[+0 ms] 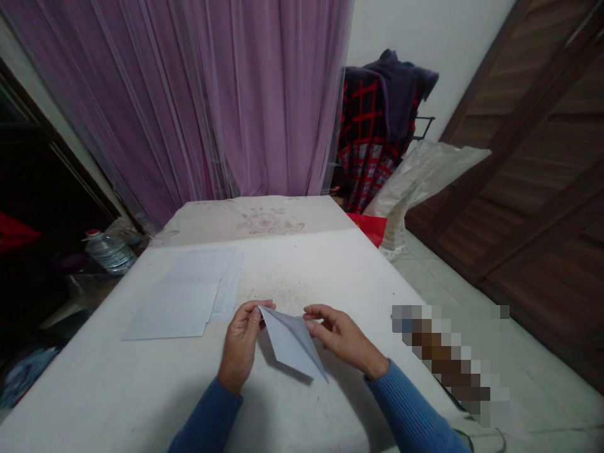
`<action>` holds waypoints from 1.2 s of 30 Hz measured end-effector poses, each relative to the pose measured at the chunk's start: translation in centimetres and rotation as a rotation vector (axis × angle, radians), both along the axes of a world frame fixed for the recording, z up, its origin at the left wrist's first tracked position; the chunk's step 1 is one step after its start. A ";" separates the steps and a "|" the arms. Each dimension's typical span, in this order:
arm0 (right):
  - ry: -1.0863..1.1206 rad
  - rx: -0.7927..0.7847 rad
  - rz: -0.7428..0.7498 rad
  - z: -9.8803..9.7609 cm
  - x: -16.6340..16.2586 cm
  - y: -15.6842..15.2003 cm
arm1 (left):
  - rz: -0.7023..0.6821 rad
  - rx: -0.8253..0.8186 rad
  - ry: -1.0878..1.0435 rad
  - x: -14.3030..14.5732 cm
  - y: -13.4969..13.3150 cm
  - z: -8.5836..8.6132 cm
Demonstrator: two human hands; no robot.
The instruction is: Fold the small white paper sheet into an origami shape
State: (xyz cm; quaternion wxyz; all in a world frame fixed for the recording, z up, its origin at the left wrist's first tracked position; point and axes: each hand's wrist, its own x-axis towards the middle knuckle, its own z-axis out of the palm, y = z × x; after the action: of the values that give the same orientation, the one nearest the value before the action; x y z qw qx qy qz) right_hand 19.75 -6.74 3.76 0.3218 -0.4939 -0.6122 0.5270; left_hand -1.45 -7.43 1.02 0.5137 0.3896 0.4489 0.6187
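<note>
A folded sheet of white paper (293,345) is held up at a tilt just above the table, its creased panels meeting near the top. My left hand (241,343) pinches its upper left corner between thumb and fingers. At the upper right edge of the paper is my right hand (337,336), thumb and forefinger closed on that edge. Left of my hands, a stack of white paper sheets (177,296) lies flat on the table, several sheets slightly fanned at its right side.
The white-covered table (321,270) has a floral band at its far end. Purple curtains (268,94) hang behind it. On the right stand draped clothes (372,126), a pale plastic bag (415,182) and a red bag (370,228). A large water bottle (108,251) stands left.
</note>
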 end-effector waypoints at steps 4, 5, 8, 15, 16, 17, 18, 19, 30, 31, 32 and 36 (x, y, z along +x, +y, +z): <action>0.054 -0.092 0.109 0.4 0.0 -0.8 | -0.010 -0.010 -0.053 0.5 -0.4 0.2; 0.090 -0.107 0.135 0.5 0.0 -1.0 | -0.008 -0.005 -0.064 0.6 -0.4 0.3; 0.174 -0.094 0.177 0.7 -0.6 -1.8 | 0.014 -0.005 -0.138 1.2 -0.2 0.9; 0.132 0.042 -0.044 -0.9 -4.5 -2.9 | 0.041 -0.056 -0.301 1.8 0.0 1.6; 0.131 0.073 -0.069 -1.2 -4.9 -2.9 | 0.030 -0.053 -0.293 1.8 -0.1 1.5; 0.131 0.106 -0.091 -1.5 -5.2 -2.9 | 0.016 -0.049 -0.280 1.7 -0.1 1.4; 0.130 0.137 -0.104 -1.7 -5.4 -2.8 | -0.001 -0.046 -0.261 1.7 -0.2 1.2; 0.127 0.165 -0.110 -1.9 -5.5 -2.7 | -0.016 -0.042 -0.239 1.7 -0.2 1.0; 0.067 0.243 -0.340 -3.4 -4.0 0.8 | -0.175 0.048 0.387 1.5 0.1 -2.6; 0.082 0.253 -0.351 -3.3 -3.9 1.0 | -0.173 0.025 0.460 1.6 0.1 -2.4; 0.103 0.253 -0.359 -3.2 -3.8 1.2 | -0.166 0.000 0.527 1.8 0.1 -2.2; 0.187 0.183 -0.397 -3.0 -3.2 1.8 | -0.199 -0.069 0.615 1.7 0.4 -0.3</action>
State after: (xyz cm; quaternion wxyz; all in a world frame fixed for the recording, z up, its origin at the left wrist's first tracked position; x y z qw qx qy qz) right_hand 16.55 -4.94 0.79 0.5178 -0.5224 -0.5160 0.4390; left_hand 0.26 -7.04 0.71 0.4249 0.5825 0.5636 0.4030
